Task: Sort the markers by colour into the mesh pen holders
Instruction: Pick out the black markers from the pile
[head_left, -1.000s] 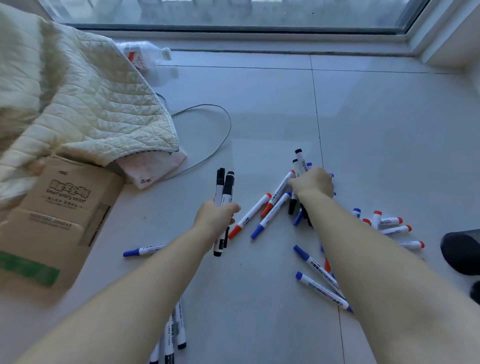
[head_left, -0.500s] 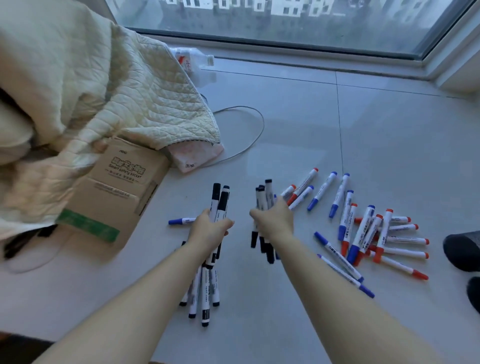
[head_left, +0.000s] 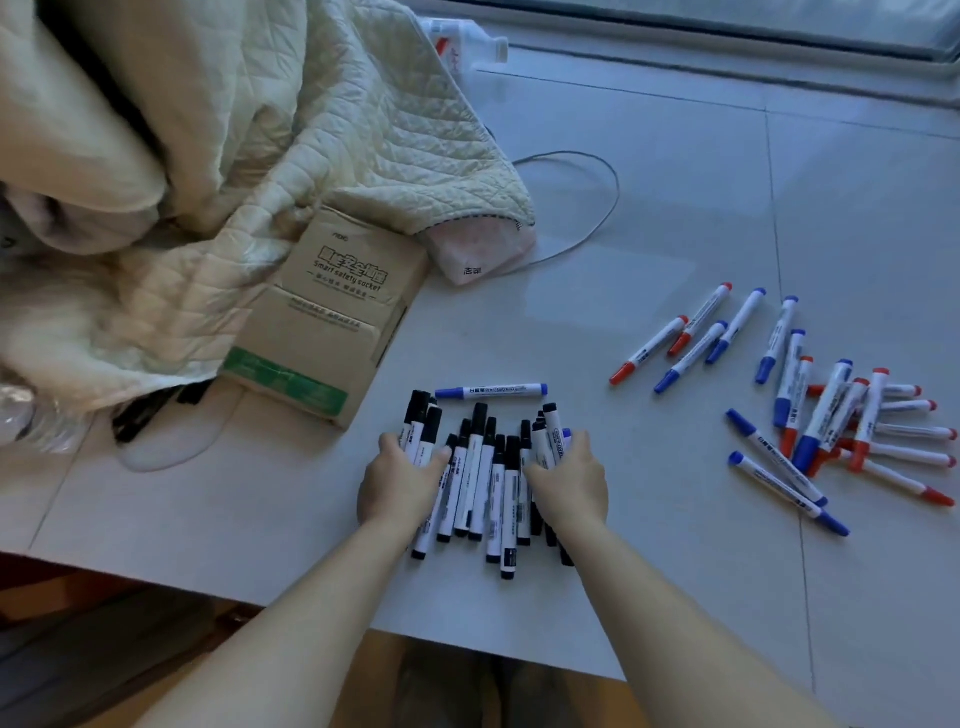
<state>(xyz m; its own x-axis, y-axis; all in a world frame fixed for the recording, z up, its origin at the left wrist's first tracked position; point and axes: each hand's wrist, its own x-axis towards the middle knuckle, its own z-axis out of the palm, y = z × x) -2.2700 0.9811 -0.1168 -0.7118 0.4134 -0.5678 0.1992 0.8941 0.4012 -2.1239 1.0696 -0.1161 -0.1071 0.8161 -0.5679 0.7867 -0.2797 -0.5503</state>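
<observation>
Several black-capped markers (head_left: 485, 483) lie side by side in a bunch on the pale tiled surface. My left hand (head_left: 397, 483) grips black markers at the bunch's left side. My right hand (head_left: 569, 480) grips black markers and what looks like a blue-capped one at its right side. One blue marker (head_left: 491, 391) lies crosswise just beyond the bunch. A loose scatter of red and blue markers (head_left: 831, 415) sits to the right, with a few more (head_left: 696, 332) farther back. No mesh pen holder is in view.
A cardboard box (head_left: 332, 312) lies left of the bunch, partly under a quilted cream blanket (head_left: 234, 156). A pink pouch (head_left: 478, 249), a grey cable loop (head_left: 597, 208) and a plastic bottle (head_left: 462, 44) sit behind. The surface's near edge (head_left: 467, 649) runs below my forearms.
Both hands came together with their black markers and now press them against the pile of black markers near the front edge. The view tilted downward and to the left.
</observation>
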